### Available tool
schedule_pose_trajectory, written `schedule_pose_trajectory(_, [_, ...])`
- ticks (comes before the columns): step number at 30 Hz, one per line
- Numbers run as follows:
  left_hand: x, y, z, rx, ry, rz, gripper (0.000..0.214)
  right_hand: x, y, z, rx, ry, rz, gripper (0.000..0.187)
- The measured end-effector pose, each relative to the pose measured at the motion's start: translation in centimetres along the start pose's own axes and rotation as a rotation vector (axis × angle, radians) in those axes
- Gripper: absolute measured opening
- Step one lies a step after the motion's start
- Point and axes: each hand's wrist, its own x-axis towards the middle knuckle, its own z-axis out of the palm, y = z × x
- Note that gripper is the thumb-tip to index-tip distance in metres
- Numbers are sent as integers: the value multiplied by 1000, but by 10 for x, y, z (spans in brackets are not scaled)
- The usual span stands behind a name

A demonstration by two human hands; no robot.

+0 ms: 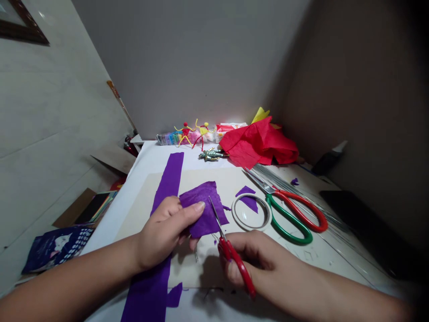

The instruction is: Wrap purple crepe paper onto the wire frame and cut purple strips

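Note:
My left hand (167, 226) pinches a crinkled piece of purple crepe paper (204, 219) between thumb and fingers, above the table. In my right hand (251, 257) are small red-handled scissors (236, 264). Their blades lie across the right part of the paper, pointing up and away. Beneath my left hand a long purple crepe strip (170, 179) runs along the table. Small purple scraps lie near its front end and inside a roll of white tape (251, 212). Thin wire ends hang below the held paper.
Larger scissors (284, 201) with red and green handles lie right of the tape, beside a bundle of wires (284, 179). Farther back are red crepe paper (261, 143), a metallic figurine (212, 154) and two red-and-yellow wire figures (203, 130). A dark object (362, 228) sits far right.

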Motion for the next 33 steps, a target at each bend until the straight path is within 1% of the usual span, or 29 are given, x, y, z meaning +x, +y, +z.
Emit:
schedule_pose_trajectory(4, [-1, -1, 1, -28, -47, 58, 53, 0, 0, 0, 5, -4, 3, 38])
schedule_pose_trajectory(8, [0, -2, 0, -43, -60, 67, 51, 0, 1, 1, 6, -7, -7, 38])
schedule_pose_trajectory(10, [1, -3, -2, -13, -54, 68, 51, 0, 1, 1, 14, -5, 0, 37])
schedule_pose_trajectory(13, [1, -4, -7, 36, -9, 79, 54, -1, -1, 1, 19, 0, -4, 35])
schedule_pose_trajectory(16, [3, -2, -11, 13, 3, 90, 55, -2, -3, -1, 2, 13, 3, 34])
schedule_pose_trajectory(18, [5, 1, -12, -19, -2, 80, 54, -2, -5, -2, -8, 9, 13, 34])
schedule_pose_trajectory(22, [7, 7, -11, -32, 27, 41, 49, -3, -5, -3, -10, 0, 12, 33])
schedule_pose_trajectory(28, [7, 7, -12, -108, 4, 27, 44, -3, -3, -3, -21, 11, 1, 29])
schedule_pose_trajectory(33, [8, 10, -13, -139, 46, 10, 37, -4, -3, -4, -61, 15, 0, 29])
